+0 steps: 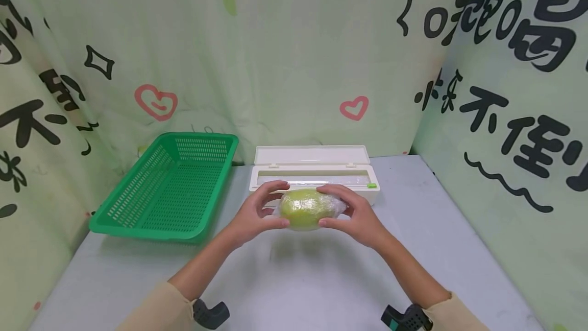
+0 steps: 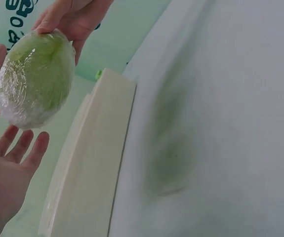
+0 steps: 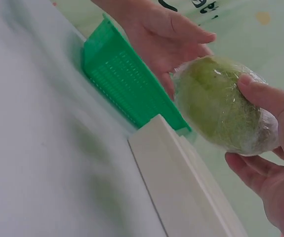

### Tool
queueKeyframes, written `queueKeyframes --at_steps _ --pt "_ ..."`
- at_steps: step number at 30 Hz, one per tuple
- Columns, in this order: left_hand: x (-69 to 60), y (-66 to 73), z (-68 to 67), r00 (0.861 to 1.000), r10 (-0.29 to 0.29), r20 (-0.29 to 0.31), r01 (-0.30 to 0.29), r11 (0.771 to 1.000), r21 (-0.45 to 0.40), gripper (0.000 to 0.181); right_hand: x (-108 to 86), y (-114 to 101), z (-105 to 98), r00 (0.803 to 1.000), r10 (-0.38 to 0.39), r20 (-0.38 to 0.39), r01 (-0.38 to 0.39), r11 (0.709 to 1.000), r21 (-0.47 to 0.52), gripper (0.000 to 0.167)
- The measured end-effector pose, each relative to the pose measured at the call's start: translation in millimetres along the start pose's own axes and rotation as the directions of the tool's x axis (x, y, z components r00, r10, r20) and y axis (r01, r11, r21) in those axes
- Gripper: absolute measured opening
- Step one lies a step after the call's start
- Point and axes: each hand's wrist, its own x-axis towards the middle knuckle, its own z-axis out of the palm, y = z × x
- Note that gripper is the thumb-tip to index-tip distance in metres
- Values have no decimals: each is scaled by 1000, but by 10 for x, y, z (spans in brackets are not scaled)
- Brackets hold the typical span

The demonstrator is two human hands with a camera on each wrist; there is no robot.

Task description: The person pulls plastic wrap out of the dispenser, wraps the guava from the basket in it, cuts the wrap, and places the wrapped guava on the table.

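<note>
A green oval fruit (image 1: 300,209) wrapped in clear cling film is held up above the table, in front of a white cling film dispenser (image 1: 317,154). My right hand (image 1: 356,213) grips its right end, thumb on the near side and fingers behind and below, as the right wrist view shows. At the other end is my left hand (image 1: 262,211), its fingers spread and loosely bent. In the left wrist view those fingertips (image 2: 41,140) come close to the wrapped fruit (image 2: 35,79); whether they touch it I cannot tell.
The dispenser's lid is raised, and a green slider (image 1: 371,185) sits at its right end. A green plastic basket (image 1: 103,223) stands on the left of the white table (image 1: 441,249). Printed curtains (image 1: 285,65) enclose the back and sides.
</note>
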Motion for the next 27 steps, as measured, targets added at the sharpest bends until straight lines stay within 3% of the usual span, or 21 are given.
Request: queueKeyframes --at_steps 6,15,27 --pt "-32 -83 20 999 0 -47 -1 1000 -7 70 -58 70 -43 1000 16 -17 -16 1000 14 61" --pt "-4 -215 160 999 -39 24 39 999 -23 73 -117 186 23 998 63 -14 -62 997 44 62" --pt "-23 -368 219 995 -105 -4 105 994 43 70 -170 291 74 995 98 9 -98 995 -37 73"
